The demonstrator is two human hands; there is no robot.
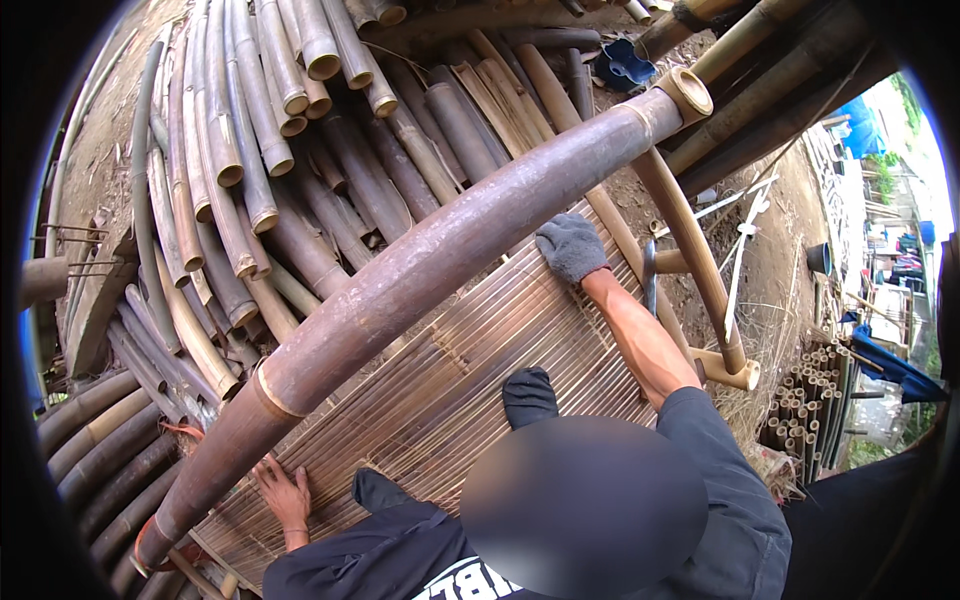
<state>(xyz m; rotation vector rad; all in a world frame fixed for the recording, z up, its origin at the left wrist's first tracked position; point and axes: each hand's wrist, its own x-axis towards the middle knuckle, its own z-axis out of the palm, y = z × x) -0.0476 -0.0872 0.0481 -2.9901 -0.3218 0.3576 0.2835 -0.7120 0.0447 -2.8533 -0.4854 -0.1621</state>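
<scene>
A thick brown bamboo pole [430,270] runs slantwise from the lower left to the upper right. Beneath and beside it lies a panel of thin bamboo slats [450,400], like a bench seat. My bare left hand [285,492] rests on the slats near the pole's lower end, its fingers spread. In a grey glove, my right hand [574,248] presses on the far right part of the slats with its fingers bent together. What those fingers grip, if anything, is hidden. Two dark-covered feet [530,397] are on the slats.
Stacked bamboo poles [250,130] fill the far left, with more [100,460] at the left edge. A bamboo side frame [700,260] stands right of my right arm. Farther right are a bundle of cut bamboo [812,400] and a blue tarp [890,360].
</scene>
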